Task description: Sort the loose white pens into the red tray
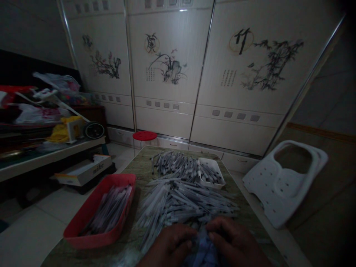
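At the table's near edge, my left hand [174, 241] is closed, its fingertips against a crumpled bluish translucent piece [204, 247] that looks like thin plastic. From the other side my right hand [232, 237] pinches the same piece. Dim light and blur hide its exact kind. Just beyond my hands spreads a loose heap of slim translucent tubes [186, 196], like pen barrels. Behind it is a pile of similar pieces with dark ends [175, 163]. A white plastic basket [213, 184] at the right holds more of these.
A red plastic basin [93, 241] with a bundle of thin sticks stands on the table's left [133, 237]. Beyond are a red round stool [144, 135] and wardrobe doors [164, 33]. A folded white plastic chair [274, 181] leans at right; a cluttered bench [52, 155] is at left.
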Demonstrator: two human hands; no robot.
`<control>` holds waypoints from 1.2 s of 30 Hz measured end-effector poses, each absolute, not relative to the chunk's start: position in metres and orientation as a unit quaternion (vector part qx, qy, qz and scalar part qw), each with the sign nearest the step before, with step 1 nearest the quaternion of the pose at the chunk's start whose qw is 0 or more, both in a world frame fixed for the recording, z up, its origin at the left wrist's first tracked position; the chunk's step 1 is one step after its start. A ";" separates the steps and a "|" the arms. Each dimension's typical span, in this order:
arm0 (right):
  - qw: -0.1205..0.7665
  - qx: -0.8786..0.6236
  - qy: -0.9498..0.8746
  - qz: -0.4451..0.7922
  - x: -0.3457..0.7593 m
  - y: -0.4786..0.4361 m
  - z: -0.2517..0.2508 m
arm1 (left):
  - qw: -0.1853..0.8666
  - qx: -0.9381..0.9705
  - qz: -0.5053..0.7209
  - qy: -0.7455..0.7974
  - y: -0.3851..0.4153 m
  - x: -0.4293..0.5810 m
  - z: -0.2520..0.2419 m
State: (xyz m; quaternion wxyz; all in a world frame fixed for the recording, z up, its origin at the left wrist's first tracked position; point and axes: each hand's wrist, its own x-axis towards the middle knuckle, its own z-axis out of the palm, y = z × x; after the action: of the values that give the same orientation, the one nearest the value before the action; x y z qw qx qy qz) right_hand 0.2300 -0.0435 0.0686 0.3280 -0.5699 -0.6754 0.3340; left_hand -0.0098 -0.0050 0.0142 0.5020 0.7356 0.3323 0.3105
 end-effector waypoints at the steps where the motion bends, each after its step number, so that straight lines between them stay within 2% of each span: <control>1: 0.327 -0.571 -0.675 0.334 0.230 -0.044 0.068 | 0.498 0.739 0.307 0.333 -0.005 -0.010 0.015; 7: 0.321 -0.581 -0.668 0.336 0.232 -0.044 0.063 | 0.477 0.750 0.319 0.329 -0.006 -0.008 0.020; 17: 0.384 -0.581 -0.601 0.391 0.225 -0.045 0.065 | 0.516 0.708 0.321 0.359 -0.008 -0.010 0.020; 24: 0.355 -0.562 -0.606 0.437 0.227 -0.045 0.063 | 0.532 0.704 0.324 0.341 -0.007 -0.009 0.031; 36: 0.316 -0.575 -0.688 0.311 0.225 -0.044 0.067 | 0.513 0.714 0.315 0.358 -0.008 -0.009 0.030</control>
State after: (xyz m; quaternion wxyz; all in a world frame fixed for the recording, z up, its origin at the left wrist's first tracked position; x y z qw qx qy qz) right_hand 0.2250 -0.0442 0.0675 0.3165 -0.5748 -0.6877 0.3107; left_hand -0.0088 -0.0081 0.0301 0.5131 0.7137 0.3582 0.3146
